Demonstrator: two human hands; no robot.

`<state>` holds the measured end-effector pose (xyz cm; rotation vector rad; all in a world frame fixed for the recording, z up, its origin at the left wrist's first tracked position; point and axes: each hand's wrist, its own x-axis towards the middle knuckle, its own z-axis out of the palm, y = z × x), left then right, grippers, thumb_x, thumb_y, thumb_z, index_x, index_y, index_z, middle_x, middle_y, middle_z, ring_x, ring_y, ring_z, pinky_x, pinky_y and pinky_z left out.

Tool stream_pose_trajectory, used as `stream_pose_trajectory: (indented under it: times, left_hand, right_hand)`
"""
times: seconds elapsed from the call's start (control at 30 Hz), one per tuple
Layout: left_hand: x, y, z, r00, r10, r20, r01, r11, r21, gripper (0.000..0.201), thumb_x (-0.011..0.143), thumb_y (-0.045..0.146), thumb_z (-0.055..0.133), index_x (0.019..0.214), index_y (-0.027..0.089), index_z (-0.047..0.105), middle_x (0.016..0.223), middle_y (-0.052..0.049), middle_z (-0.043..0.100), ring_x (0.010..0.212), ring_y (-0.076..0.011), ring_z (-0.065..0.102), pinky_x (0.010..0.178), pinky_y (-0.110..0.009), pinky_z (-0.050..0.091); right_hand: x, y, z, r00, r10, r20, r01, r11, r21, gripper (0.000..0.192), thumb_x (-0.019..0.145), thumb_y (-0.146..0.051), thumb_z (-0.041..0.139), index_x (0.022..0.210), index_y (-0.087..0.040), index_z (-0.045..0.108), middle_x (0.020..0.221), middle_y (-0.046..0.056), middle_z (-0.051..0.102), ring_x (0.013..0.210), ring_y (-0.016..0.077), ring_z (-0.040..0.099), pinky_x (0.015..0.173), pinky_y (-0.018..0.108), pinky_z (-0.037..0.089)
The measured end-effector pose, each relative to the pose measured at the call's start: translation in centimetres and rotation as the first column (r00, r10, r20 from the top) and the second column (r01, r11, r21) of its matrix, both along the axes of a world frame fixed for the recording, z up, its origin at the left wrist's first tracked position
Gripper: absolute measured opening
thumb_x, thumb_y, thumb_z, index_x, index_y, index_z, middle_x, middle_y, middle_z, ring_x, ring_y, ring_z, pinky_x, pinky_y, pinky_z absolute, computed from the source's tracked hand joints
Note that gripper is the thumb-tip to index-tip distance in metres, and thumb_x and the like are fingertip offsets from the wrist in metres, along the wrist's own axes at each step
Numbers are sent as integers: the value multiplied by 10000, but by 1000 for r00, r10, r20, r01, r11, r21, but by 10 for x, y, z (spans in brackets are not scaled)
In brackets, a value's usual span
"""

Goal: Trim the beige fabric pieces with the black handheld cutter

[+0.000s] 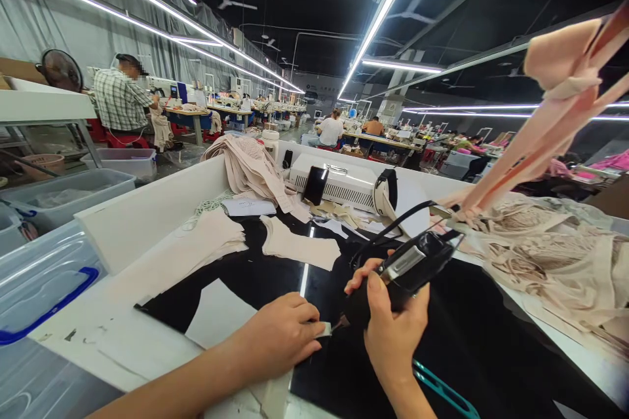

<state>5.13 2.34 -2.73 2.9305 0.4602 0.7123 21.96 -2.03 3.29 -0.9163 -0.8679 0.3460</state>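
In the head view, has the left hand [282, 327] low near the centre, pinching a small pale piece [324, 328] in a closed grip between thumb and fingers, above the black surface [472, 334] of the desk [86, 330]. Has the right hand [398, 321] wrapped around a black handheld device [417, 263] with a silver plate, in a closed grip. Holds the device tilted, near the pale piece and to its right, with a dark cord [405, 213] looping behind. Cannot tell whether device and piece touch. Shows a teal object [445, 389] partly hidden by the right forearm. Beyond the hands, shows a stack of cream fabric pieces [299, 243], another stack [206, 242] farther left, and a white sheet [221, 313] beside the left forearm. Farther back, shows a black phone [315, 184] in front of a white vented machine [348, 184]. At the right, shows pink strips [533, 137] hanging near crumpled beige fabric [555, 258]. In the background, shows a seated person in a checked shirt [120, 99].
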Motion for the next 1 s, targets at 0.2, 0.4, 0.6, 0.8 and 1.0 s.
stream_pose_trajectory:
  times: [0.2, 0.4, 0.6, 0.8, 1.0]
  left_hand:
    - [-14, -4, 5, 1000, -16, -12, 16, 999, -30, 129, 997, 195, 661, 1124, 195, 686, 1099, -47, 686, 980, -188, 672, 1122, -421, 476]
    - [-27, -12, 0, 999, 23, 25, -23, 1000, 0, 121, 993, 152, 640, 1098, 194, 679, 1048, -38, 685, 941, -179, 675, 1155, -439, 446]
    - [-28, -13, -5, 998, 42, 43, -44, 998, 34, 130, 978, 170, 677, 1105, 197, 670, 1044, -39, 695, 967, -186, 677, 1151, -418, 441]
    - [-27, -12, -8, 996, 43, 74, -48, 997, 64, 87, 964, 161, 679, 1046, 184, 664, 989, -29, 687, 915, -175, 664, 1079, -359, 486]
    - [-27, -13, -10, 992, 48, 114, -56, 996, 73, 40, 992, 167, 630, 1012, 180, 662, 983, -31, 692, 915, -171, 651, 1087, -367, 471]
  right_hand:
    - [0, -8, 0, 1000, -18, 13, 18, 1000, 1, 364, 861, -311, 797, 1126, -259, 554, 851, -41, 675, 614, 133, 634, 562, 304, 583]
    - [2, -16, -2, 999, -30, 37, 29, 999, 27, 358, 869, -274, 786, 1152, -261, 567, 840, -37, 685, 618, 142, 643, 561, 314, 589]
    - [2, -20, -4, 999, -44, -14, 44, 999, 21, 404, 843, -272, 813, 1168, -275, 572, 849, -39, 694, 631, 138, 649, 581, 322, 598]
    - [1, -18, 2, 998, -60, -31, 60, 998, 0, 444, 814, -288, 831, 1177, -279, 577, 820, -46, 683, 615, 140, 638, 576, 327, 599]
    - [-10, -10, 14, 995, -26, -96, 29, 999, 26, 451, 777, -280, 837, 1137, -286, 567, 778, -64, 665, 578, 145, 616, 527, 323, 594]
